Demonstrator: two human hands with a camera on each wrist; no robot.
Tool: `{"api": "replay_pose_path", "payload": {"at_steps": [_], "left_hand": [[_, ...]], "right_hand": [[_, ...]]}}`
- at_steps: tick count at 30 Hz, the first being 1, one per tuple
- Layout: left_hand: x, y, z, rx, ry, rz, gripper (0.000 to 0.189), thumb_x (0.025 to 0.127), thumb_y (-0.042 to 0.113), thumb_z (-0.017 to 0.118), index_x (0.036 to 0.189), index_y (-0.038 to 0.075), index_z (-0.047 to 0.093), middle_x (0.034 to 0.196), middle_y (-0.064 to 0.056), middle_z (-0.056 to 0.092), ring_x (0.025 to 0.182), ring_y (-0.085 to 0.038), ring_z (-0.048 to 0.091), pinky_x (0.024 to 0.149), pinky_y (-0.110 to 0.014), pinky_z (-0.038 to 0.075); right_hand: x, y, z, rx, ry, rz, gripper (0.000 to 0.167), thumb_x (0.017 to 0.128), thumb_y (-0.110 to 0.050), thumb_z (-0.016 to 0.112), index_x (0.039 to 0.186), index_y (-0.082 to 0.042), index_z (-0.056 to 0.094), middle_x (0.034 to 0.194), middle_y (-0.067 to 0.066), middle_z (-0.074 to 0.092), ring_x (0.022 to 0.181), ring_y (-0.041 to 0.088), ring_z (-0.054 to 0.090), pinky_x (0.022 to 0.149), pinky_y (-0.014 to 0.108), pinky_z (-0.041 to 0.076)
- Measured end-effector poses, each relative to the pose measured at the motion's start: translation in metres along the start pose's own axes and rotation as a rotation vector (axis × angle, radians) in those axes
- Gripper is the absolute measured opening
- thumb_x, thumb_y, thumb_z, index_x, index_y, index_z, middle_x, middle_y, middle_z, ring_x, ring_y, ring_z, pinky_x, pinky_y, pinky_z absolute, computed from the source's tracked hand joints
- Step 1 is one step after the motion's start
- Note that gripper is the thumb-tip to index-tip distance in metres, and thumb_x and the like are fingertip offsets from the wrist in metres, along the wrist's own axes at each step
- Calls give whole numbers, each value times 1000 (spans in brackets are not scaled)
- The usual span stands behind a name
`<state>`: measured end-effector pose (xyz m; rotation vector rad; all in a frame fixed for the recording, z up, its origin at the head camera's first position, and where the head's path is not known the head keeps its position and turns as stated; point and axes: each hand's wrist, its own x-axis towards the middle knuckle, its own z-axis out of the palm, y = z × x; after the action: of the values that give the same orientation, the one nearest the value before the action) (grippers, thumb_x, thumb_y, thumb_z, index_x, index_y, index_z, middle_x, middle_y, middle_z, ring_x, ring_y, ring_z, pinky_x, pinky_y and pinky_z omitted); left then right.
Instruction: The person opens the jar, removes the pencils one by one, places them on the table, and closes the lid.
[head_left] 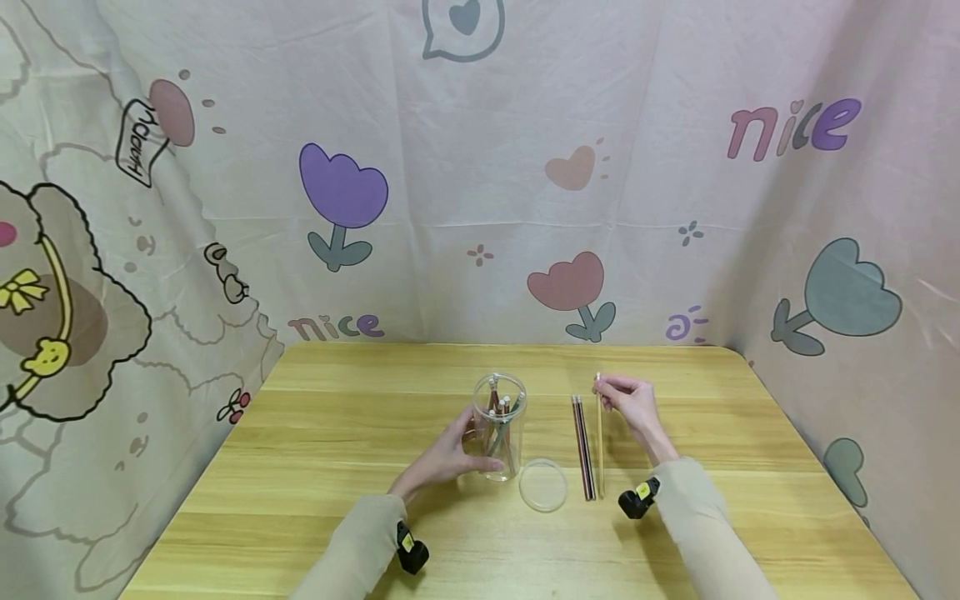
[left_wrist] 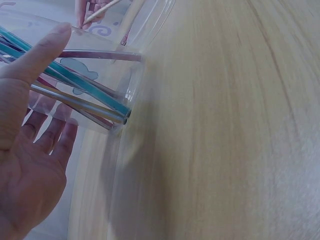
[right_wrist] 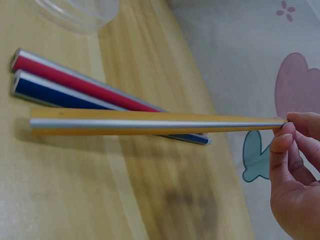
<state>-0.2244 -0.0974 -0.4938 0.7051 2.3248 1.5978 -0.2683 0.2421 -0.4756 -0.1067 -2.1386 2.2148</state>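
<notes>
On the table stands a clear jar with several coloured pencils inside, a teal pencil among them. My left hand holds the jar from its left side, thumb on the near side and fingers behind it. Right of the jar, my right hand pinches a yellow pencil with a silver stripe by its far end between thumb and fingertips. Beside it, a red pencil and a blue pencil lie side by side on the table.
A clear round lid lies flat between the jar and the loose pencils. The wooden table ends at the back against a printed cloth, which also hangs along both sides.
</notes>
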Motion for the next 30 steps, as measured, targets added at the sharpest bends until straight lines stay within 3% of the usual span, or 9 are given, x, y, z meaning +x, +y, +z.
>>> {"api": "replay_pose_path", "payload": {"at_steps": [20,30], "left_hand": [[-1,1,0,2,-3,3,97,76,22,88,155,14,31,153,-20,48,138,-45,47,115,-64,38],[0,1,0,-1,1,3,95,76,21,88,154,14,33,152,-20,47,138,-45,47,115,-64,38]], "right_hand": [[7,13,2,-133,22,63,40,94,-3,67,127,17,57,75,-6,70,60,3,57,57,17,54],[11,20,1,-194,1,90,39,95,-6,66,127,15,59,79,1,69,58,4,56,52,16,50]]}}
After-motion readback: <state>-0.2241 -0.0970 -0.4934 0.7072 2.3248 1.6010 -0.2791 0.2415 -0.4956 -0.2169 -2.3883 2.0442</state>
